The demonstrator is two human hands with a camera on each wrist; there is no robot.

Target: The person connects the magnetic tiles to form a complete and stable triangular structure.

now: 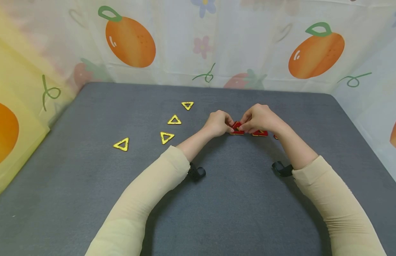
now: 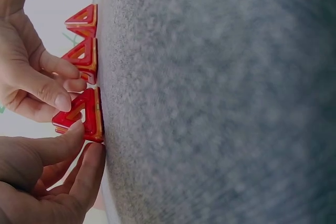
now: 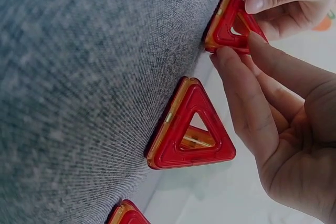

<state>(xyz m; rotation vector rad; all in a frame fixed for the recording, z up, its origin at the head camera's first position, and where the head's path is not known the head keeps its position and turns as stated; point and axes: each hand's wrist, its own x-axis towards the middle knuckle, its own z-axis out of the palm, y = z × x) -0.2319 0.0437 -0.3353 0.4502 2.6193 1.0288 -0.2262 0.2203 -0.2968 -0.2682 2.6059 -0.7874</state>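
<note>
Red triangle tile (image 1: 237, 128) stands tilted on the grey mat (image 1: 89, 185), pinched between the left hand (image 1: 218, 123) and right hand (image 1: 259, 118), fingertips of both curled onto it, seemingly to prop it upright. Only the wrist views show two more standing red triangles (image 3: 194, 129) in a row to its right. Only the head view shows four yellow triangles (image 1: 167, 137) lying flat to the left.

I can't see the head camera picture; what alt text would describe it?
Two hands, left hand and right hand, together pinch a red triangular magnetic tile on a grey felt tabletop. Four yellow triangular frames lie scattered to the left, before a fruit-printed curtain.
</note>
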